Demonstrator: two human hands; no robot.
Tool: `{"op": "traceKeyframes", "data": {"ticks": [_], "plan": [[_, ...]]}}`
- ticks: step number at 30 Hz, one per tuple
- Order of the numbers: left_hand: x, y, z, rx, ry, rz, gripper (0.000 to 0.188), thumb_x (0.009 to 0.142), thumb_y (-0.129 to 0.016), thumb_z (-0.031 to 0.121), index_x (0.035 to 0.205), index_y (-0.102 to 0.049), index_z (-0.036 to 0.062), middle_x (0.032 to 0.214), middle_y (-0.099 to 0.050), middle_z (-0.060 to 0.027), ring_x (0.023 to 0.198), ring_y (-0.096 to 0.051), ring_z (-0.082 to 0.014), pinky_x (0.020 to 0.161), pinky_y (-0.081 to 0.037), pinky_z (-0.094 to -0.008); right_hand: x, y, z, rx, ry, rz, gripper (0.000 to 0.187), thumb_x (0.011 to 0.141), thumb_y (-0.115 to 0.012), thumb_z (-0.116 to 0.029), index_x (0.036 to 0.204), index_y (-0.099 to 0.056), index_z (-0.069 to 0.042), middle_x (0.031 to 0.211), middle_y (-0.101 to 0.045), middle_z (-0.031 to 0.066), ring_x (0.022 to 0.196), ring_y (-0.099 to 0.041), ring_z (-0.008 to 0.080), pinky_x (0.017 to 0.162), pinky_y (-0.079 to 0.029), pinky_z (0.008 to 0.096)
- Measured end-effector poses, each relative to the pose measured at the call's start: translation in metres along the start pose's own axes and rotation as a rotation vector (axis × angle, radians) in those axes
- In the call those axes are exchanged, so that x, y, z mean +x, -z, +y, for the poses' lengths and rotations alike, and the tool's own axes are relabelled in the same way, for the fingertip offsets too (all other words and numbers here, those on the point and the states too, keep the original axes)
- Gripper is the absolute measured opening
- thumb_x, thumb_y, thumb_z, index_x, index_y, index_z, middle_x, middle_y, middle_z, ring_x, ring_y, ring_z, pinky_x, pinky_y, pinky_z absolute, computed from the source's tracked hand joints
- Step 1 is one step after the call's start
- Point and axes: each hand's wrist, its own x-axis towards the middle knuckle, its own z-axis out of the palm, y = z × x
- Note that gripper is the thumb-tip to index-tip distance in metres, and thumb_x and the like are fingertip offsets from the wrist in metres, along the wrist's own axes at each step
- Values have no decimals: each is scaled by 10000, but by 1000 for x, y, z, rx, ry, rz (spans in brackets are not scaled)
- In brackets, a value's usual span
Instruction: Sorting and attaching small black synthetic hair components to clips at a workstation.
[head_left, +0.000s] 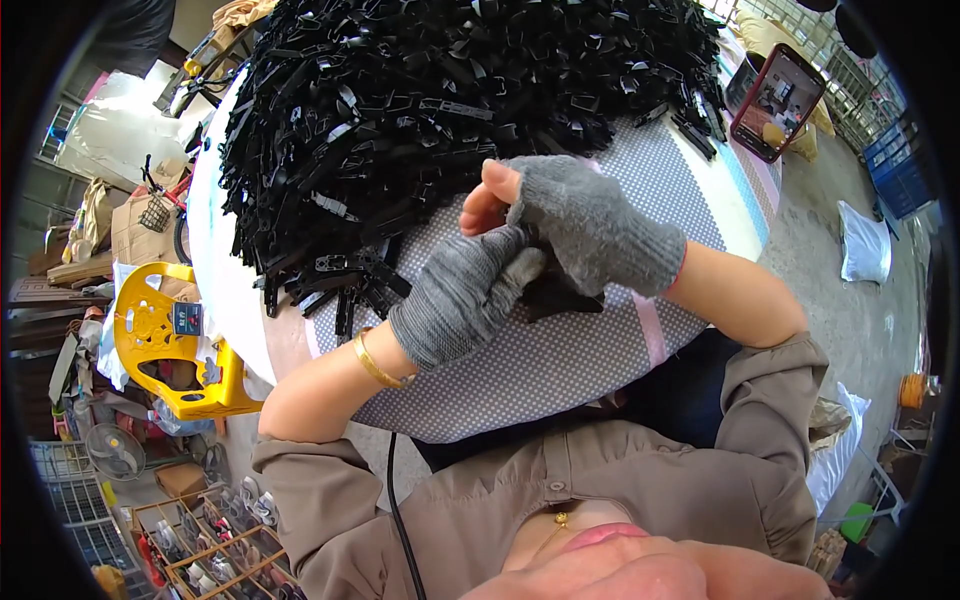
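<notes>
The left hand (460,300) and the right hand (590,220), gloved in grey, meet between the near edge of the surface (480,400) and the black plastic parts (430,110), heaped toward its far edge. Whether each grip is open or closed, I cannot tell.

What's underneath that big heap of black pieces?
The heap sits on a table, whose dotted grey surface shows along the heap's near edge. What lies directly under the heap's middle is covered and cannot be seen.

The rounded counter (450,418) — its gray cover (570,365) dotted with white — bore a broad, high heap of narrow black pieces (430,110).
</notes>
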Motion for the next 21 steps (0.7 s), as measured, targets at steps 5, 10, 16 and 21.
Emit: {"op": "traceKeyframes", "data": {"ticks": [5, 10, 16, 21], "plan": [[-3, -11, -1, 37, -229, 115, 214, 876, -543, 204, 1024, -601, 59, 791, -647, -118, 712, -631, -265, 691, -508, -344, -13, -8, -17, 239, 46, 57, 560, 897, -411, -509, 924, -648, -2, 889, -635, 98, 844, -609, 190, 769, -508, 325], [8, -6, 14, 186, -68, 37, 233, 878, -544, 256, 1009, -604, 72, 733, -625, -119, 633, -602, -269, 570, -486, -362, 6, 23, 8, 16, 439, 327, 481, 916, -439, -439, 878, -645, -5, 789, -634, 88, 702, -617, 146, 649, -535, 278], [5, -8, 12, 326, -254, -90, 364, 805, -626, 355, 1050, -610, 86, 956, -581, -146, 694, -616, -256, 599, -507, -328, 9, 87, 40, -1148, -87, 539, 249, 820, -615, -298, 816, -597, -49, 691, -569, 84, 663, -587, 221, 643, -483, 363], [16, 18, -6, 552, -79, 247, 350, 787, -645, 310, 1054, -607, 87, 988, -570, -100, 772, -621, -214, 637, -529, -294, 11, 82, 30, -1159, -209, 394, 254, 819, -576, -282, 915, -621, -52, 847, -619, 127, 826, -623, 259, 762, -504, 386]]}}
